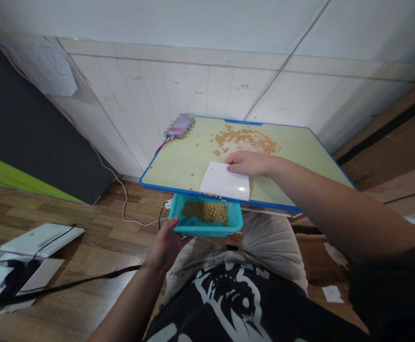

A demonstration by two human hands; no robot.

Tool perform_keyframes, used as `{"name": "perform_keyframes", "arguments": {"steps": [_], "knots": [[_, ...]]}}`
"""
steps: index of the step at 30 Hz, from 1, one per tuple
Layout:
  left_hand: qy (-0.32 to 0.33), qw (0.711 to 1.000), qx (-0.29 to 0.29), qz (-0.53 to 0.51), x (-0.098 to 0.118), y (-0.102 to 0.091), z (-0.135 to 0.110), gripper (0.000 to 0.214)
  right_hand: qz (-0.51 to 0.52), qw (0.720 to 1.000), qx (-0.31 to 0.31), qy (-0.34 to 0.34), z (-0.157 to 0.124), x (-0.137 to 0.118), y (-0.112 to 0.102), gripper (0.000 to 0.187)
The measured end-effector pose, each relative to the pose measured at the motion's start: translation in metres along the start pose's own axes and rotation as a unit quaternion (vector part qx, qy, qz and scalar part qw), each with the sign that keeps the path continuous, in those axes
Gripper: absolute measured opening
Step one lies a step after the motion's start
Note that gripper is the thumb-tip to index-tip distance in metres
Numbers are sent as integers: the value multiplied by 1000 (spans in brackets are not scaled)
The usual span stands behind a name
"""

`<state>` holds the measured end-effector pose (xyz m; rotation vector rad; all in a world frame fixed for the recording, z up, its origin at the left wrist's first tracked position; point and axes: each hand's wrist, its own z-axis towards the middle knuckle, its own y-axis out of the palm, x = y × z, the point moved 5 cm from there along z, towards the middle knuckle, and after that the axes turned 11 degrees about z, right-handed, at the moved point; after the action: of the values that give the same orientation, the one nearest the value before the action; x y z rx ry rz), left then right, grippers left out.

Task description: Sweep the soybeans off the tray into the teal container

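Observation:
My left hand grips the near left corner of a turquoise plastic basket, its thumb over the rim. Small green beans lie on the left inside it, yellow soybeans on the right. The basket is held just below the table's front edge. My right hand is closed on the upper right part of a white flat scraper, whose lower edge reaches the table edge. Several soybeans sit along that edge, above the basket. Beyond the hand, a pile of soybeans mixed with pale grains is spread on the table.
The light green table has a blue rim and stands against a white panelled wall. A blurred-out object rests at its back left corner. Cardboard boxes stand at right. A cable runs along the floor at left.

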<state>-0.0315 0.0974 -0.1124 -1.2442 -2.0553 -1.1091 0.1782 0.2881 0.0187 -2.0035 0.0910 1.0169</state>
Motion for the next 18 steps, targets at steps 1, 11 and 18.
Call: {"name": "perform_keyframes", "arguments": {"steps": [1,11,18], "knots": [[0,1000,3,-1,0,0,0,51,-2,1000,-5,-2,0,0,2,18],[1,1000,5,-6,1,-1,0,45,-12,999,13,-35,-3,-7,0,18],[6,1000,7,-4,2,-9,2,47,-3,992,127,20,19,-12,-20,18]]}}
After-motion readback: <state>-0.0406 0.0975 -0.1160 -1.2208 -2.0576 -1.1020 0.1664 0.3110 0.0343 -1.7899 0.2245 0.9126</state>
